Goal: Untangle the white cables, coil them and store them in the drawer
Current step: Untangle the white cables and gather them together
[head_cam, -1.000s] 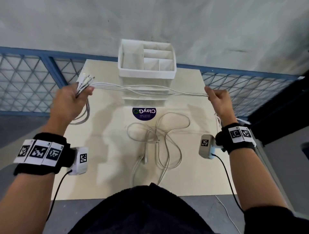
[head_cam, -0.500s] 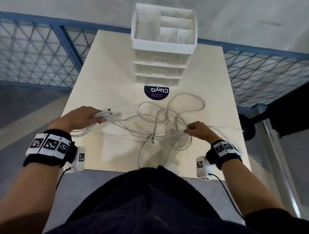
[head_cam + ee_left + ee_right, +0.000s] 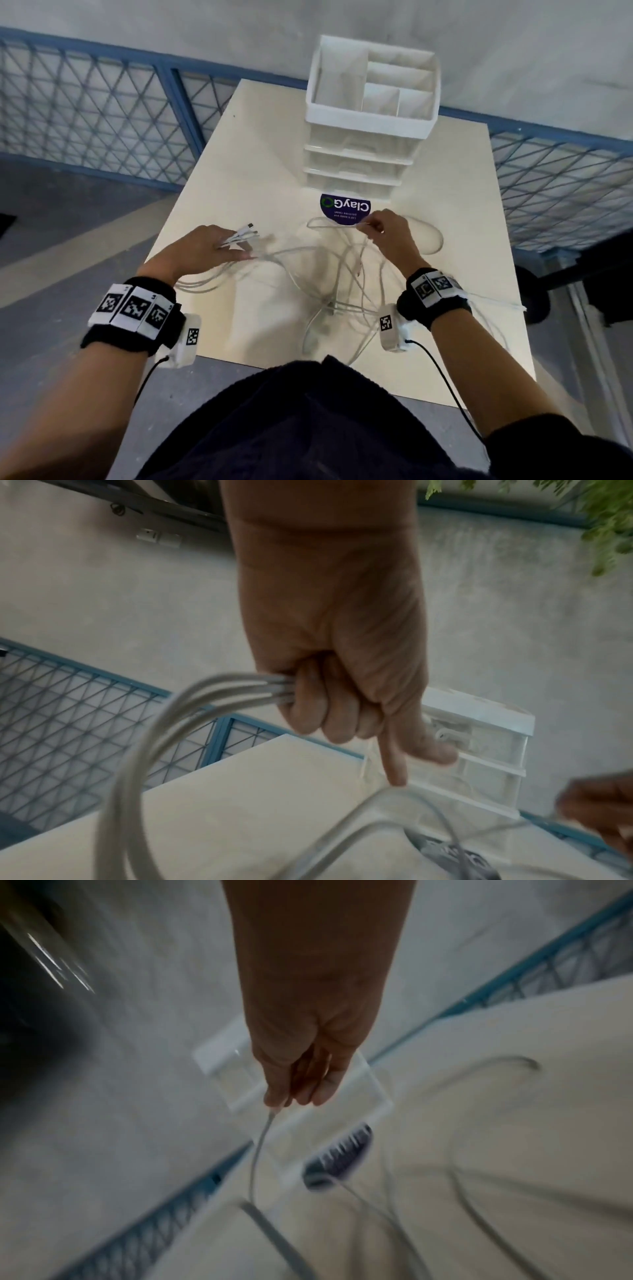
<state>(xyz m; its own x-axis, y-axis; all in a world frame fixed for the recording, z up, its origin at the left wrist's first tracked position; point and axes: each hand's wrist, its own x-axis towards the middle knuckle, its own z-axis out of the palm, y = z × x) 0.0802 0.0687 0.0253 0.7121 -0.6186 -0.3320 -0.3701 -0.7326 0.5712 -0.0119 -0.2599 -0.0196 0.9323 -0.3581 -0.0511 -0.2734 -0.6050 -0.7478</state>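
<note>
A tangle of white cables (image 3: 329, 270) lies across the middle of the cream table (image 3: 260, 144). My left hand (image 3: 219, 245) grips a bundle of several cables (image 3: 219, 688), their plug ends (image 3: 245, 233) sticking out past the fingers. My right hand (image 3: 378, 228) pinches one thin cable (image 3: 263, 1131) just in front of the drawer unit (image 3: 363, 161). The white unit has an open divided tray on top and three clear drawers below, all pushed in. Both wrist views are blurred by motion.
A purple round sticker (image 3: 344, 207) lies on the table before the drawers. Blue mesh railing (image 3: 85, 102) runs behind and left of the table, and also on the right (image 3: 561, 185). One cable loop (image 3: 435, 236) reaches toward the right edge.
Both hands came down from holding the cables stretched in the air to the table. Since then the right hand has moved forward toward the sticker, pinching one cable; the left stays at the left.
</note>
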